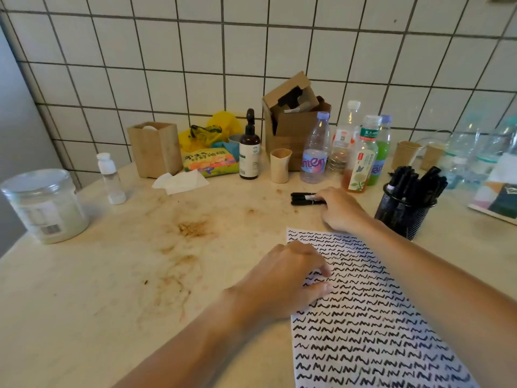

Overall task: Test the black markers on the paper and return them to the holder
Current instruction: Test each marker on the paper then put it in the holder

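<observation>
Toward the tabletop's far edge, right of centre, I see the right hand (340, 210) reaching the loose black markers (305, 198); its fingers are curled over their right ends, though I cannot tell whether they actually grip. The markers lie side by side, flat on the tabletop (126, 289). Nearer me, the left hand (282, 278) presses relaxed fingers (324, 271) onto the left edge of the paper (372, 326), which is covered with rows of black squiggles and runs to the near edge. Just right of the right hand stands the black mesh holder (402, 212), full of upright markers. Bottles (314, 152) crowd the far edge behind it.
</observation>
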